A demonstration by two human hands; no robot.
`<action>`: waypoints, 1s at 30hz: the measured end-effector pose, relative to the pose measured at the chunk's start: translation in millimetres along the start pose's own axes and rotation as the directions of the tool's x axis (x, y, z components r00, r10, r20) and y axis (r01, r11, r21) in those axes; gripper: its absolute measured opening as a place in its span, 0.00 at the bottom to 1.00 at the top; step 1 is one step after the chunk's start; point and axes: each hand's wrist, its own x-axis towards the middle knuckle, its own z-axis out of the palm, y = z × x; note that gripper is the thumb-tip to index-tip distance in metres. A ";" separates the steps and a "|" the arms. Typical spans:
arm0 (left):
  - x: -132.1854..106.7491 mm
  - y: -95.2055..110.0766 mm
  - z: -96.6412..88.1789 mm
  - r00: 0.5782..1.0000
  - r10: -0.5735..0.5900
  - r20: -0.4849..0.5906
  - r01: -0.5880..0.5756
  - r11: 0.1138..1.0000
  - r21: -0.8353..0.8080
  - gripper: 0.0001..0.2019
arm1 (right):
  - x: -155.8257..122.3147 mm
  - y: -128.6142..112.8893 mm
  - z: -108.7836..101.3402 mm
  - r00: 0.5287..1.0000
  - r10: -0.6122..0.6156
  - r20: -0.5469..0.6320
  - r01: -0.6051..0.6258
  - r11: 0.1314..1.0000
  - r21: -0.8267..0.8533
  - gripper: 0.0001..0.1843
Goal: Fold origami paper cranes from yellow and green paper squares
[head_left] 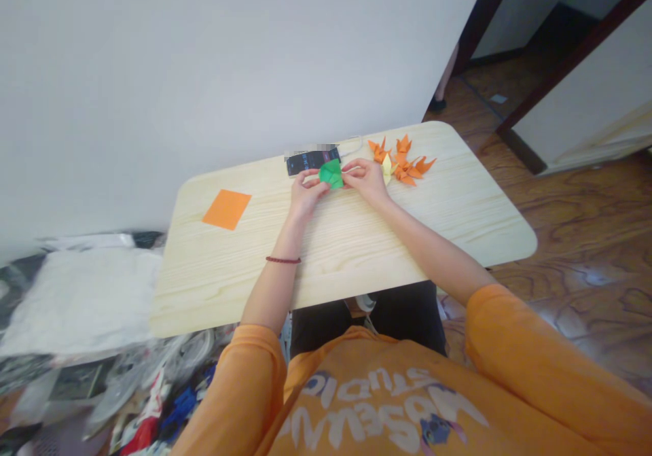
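A partly folded green paper (331,173) rests near the far edge of the light wooden table (346,238). My left hand (305,194) pinches its left side with fingers closed. On the paper's right side, my right hand (367,179) grips it with fingers curled. Both hands rest low on the tabletop.
A flat orange paper square (227,208) lies on the table's left part. Several folded orange paper figures (405,159) and a pale yellow one (387,166) sit right of my hands. A dark phone (310,160) lies behind the green paper. Clutter and a white cloth (76,300) fill the floor at left.
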 end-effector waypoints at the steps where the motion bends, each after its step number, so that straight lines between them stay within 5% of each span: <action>1: -0.1 0.4 -0.1 1.000 -0.005 -0.003 0.005 1.000 -0.001 0.23 | -0.4 -0.4 0.0 1.000 0.002 0.005 -0.002 1.000 0.003 0.14; 14: -2.8 -2.9 5.8 0.998 0.019 -0.052 -0.015 0.997 0.069 0.20 | -5.0 1.9 3.8 0.997 -0.052 0.057 0.057 0.995 -0.082 0.12; 20: -4.0 -2.5 9.0 0.995 0.032 -0.091 -0.026 0.997 0.067 0.16 | -3.1 2.4 3.8 0.997 -0.075 -0.034 0.072 0.993 -0.092 0.15; 30: 1.5 -4.9 1.6 0.995 -0.026 0.099 0.032 0.998 -0.050 0.23 | 9.4 6.9 -5.4 0.990 0.018 -0.136 -0.026 0.998 -0.051 0.16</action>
